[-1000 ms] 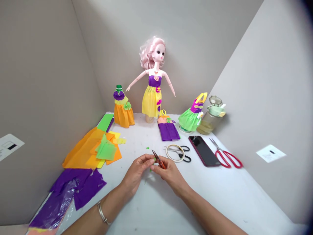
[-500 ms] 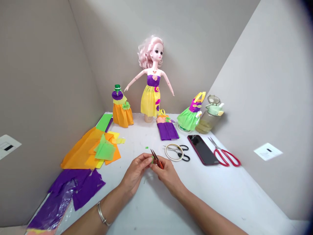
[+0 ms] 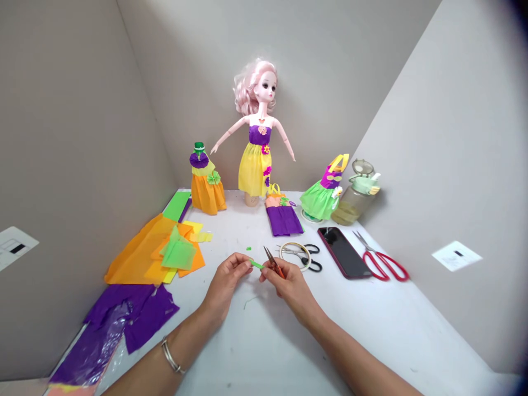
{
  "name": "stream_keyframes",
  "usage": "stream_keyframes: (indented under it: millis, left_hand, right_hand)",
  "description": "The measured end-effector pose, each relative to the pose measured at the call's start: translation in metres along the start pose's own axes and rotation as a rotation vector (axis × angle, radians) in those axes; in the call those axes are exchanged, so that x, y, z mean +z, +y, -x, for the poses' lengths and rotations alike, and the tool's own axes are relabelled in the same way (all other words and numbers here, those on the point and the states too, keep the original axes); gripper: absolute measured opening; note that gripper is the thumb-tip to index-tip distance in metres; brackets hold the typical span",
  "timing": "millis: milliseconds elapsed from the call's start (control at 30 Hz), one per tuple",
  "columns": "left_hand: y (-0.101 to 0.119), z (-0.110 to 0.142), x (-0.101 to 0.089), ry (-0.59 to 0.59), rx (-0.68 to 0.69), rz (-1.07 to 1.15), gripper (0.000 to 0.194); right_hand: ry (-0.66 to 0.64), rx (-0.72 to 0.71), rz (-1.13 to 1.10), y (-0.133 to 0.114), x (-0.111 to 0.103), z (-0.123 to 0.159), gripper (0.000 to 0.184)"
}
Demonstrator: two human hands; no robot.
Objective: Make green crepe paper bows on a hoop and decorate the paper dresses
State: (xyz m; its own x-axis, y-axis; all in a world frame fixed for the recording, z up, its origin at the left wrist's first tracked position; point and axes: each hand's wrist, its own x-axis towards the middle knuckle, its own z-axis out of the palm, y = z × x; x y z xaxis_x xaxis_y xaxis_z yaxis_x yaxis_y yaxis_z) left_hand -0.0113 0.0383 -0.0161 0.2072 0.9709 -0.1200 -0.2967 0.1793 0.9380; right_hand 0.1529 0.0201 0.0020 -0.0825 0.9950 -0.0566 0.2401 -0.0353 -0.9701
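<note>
One green strip (image 3: 256, 264) is being pinched by the left hand (image 3: 225, 279), long axis running sideways, its free end just beside small scissors (image 3: 275, 263); the right hand (image 3: 292, 290), nearer them, is clenching them in its fingers (image 3: 269, 276) above the counter (image 3: 371, 330).

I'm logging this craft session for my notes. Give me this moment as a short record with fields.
left hand: the left hand pinches a green paper strip
right hand: the right hand holds small orange-handled scissors, blades beside the strip
nearby: a green paper scrap; a tape roll around black-handled scissors
rest: a pink-haired doll in a purple-and-yellow dress; a phone; red-handled scissors; orange paper; purple paper
</note>
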Motion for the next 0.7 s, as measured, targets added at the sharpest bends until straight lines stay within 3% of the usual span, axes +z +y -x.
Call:
stream_keyframes:
  millis: [167,267,700]
  left_hand:
    - [0.0059,-0.0017,-0.0015,-0.116,-0.004,-0.185,0.026]
    - [0.0072,-0.0015,-0.0022,-0.175,0.016,-0.307,0.022]
    - [0.0096,-0.0012,0.0012,-0.068,-0.005,-0.187,0.024]
  right_hand:
    - [-0.022,-0.088,0.083,-0.0066,-0.0031,0.0024,0.017]
    - [-0.042,-0.106,0.095,-0.0054,-0.0020,0.0034,0.016]
    - [0.004,-0.096,0.042,-0.0065,-0.0056,0.0010,0.016]
